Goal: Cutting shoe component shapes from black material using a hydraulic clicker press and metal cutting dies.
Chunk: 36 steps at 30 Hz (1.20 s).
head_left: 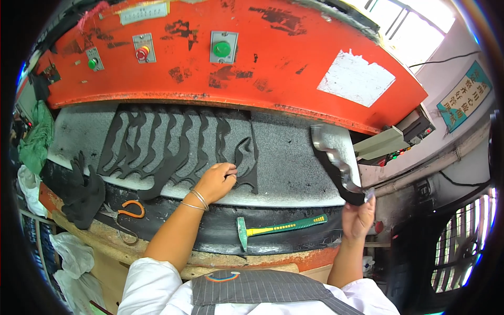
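Altogether two hands (215,182) (359,216), one metal die (337,159), one hammer (283,227)

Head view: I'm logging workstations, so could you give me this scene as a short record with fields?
Left hand: at the dark wavy strips, grip unclear
Right hand: holding a wavy metal piece by its near end
Tools: hammer with green-and-yellow handle; orange-handled scissors to its left
Left side: loose dark pieces
Behind: red machine front with green buttons and a red button
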{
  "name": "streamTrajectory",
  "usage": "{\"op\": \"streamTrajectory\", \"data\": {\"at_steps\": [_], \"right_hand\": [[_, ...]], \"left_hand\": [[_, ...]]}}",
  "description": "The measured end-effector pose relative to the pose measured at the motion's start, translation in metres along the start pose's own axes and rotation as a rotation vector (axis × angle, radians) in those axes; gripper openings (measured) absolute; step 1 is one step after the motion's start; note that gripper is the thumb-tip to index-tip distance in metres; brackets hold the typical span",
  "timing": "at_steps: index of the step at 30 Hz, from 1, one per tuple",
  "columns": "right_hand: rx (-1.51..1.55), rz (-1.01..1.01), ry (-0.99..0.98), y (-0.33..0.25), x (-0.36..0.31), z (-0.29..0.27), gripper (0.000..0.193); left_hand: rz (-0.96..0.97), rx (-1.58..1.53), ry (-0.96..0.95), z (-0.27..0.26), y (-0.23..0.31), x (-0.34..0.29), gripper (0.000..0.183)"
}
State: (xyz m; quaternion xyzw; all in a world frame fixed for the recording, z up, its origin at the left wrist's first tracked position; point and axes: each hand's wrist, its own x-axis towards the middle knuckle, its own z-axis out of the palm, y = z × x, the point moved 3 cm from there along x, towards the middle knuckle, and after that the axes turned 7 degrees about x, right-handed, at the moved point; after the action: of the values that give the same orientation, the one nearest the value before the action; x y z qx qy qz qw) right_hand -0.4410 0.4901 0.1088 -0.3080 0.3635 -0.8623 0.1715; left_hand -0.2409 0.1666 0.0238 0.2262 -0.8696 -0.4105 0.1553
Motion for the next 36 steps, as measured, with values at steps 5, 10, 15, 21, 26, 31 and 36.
{"op": "streamTrajectory", "data": {"at_steps": [5, 10, 15, 21, 26, 31, 36], "right_hand": [[-0.499, -0.210, -0.183, -0.049, -0.039, 0.027, 0.031], [-0.589, -0.148, -0.830, -0.027, -0.078, 0.078, 0.028], [-0.551, 0.129, -0.899, 0.015, -0.091, 0.105, 0.034], [-0.279, 0.561, -0.589, 0.077, -0.118, 0.139, 0.064], [-0.356, 0.404, -0.922, 0.108, -0.130, 0.182, 0.069], [-0.477, 0.514, -1.300, 0.117, -0.135, 0.200, 0.058], [-0.501, 0.440, -1.294, 0.122, -0.142, 0.227, 0.043]], "left_hand": [[0.336, 0.223, 0.186, 0.022, 0.075, -0.027, 0.039], [-0.333, -1.343, -0.313, 0.091, 0.117, -0.059, 0.067], [-0.351, -1.429, 0.060, 0.064, 0.116, -0.095, 0.063], [-0.130, -1.174, 0.568, 0.012, 0.102, -0.150, 0.033], [-0.068, -0.867, 0.693, -0.006, 0.095, -0.200, 0.042], [-0.199, -0.792, 0.589, -0.028, 0.098, -0.243, 0.051], [-0.225, -0.320, 0.431, -0.062, 0.101, -0.247, 0.058]]}}
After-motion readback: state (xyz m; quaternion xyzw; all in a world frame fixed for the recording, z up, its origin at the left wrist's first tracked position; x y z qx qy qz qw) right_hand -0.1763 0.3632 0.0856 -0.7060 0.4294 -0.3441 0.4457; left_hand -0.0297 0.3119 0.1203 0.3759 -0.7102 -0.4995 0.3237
